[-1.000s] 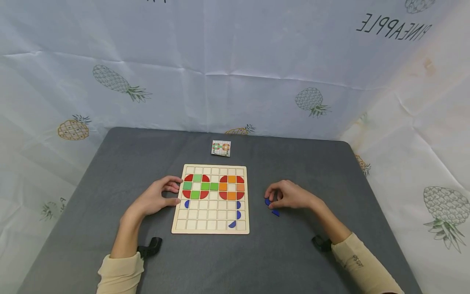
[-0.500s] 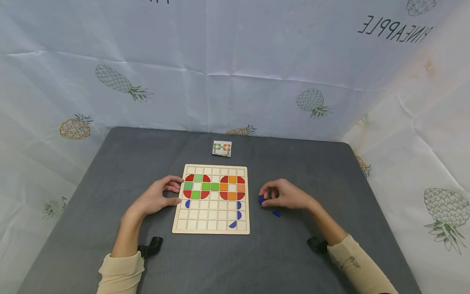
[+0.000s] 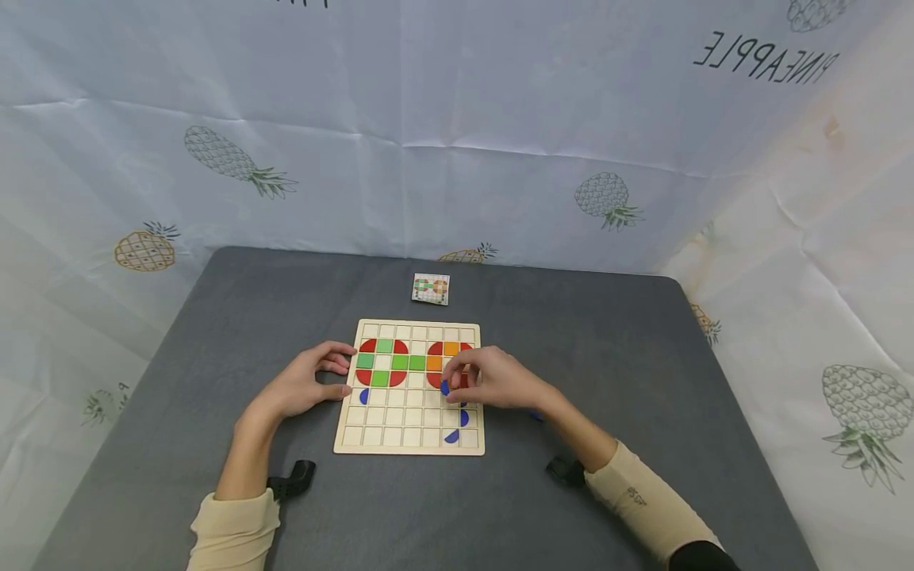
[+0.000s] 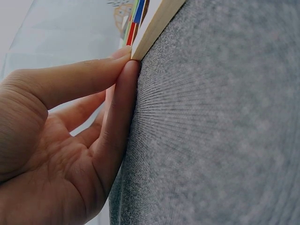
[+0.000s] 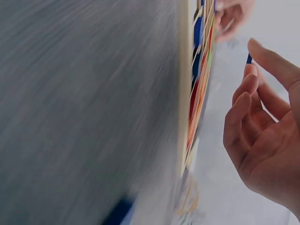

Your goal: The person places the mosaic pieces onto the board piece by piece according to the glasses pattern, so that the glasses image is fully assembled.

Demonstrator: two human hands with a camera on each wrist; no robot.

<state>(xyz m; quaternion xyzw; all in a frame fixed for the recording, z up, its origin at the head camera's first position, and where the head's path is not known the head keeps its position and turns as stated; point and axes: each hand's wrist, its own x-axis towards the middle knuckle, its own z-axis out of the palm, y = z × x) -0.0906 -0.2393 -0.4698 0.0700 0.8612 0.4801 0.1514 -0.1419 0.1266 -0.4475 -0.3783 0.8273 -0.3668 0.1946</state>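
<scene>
At the left edge of the wooden grid board [image 3: 412, 436], my left hand [image 3: 296, 387] rests its thumb and fingertips against the side. Red, green and orange tiles form two ring shapes in the grid, with blue half-round tiles lower down, such as one blue tile [image 3: 364, 396] on the left. My right hand [image 3: 496, 379] is over the board's right side. It pinches a blue half-round tile [image 3: 445, 388] between thumb and fingers, above the grid. In the right wrist view only a thin blue edge of this tile [image 5: 249, 59] shows. The hand covers part of the right ring.
A small printed card [image 3: 431, 289] with a similar pattern lies behind the board on the grey table [image 3: 607, 341]. Another blue tile [image 3: 535, 415] lies right of the board, mostly hidden by the right forearm. A pineapple-print cloth [image 3: 493, 103] hangs behind the table.
My right hand has picked up a blue half-round tile from the table and carried it left over the board. My left hand has stayed at the board's left edge.
</scene>
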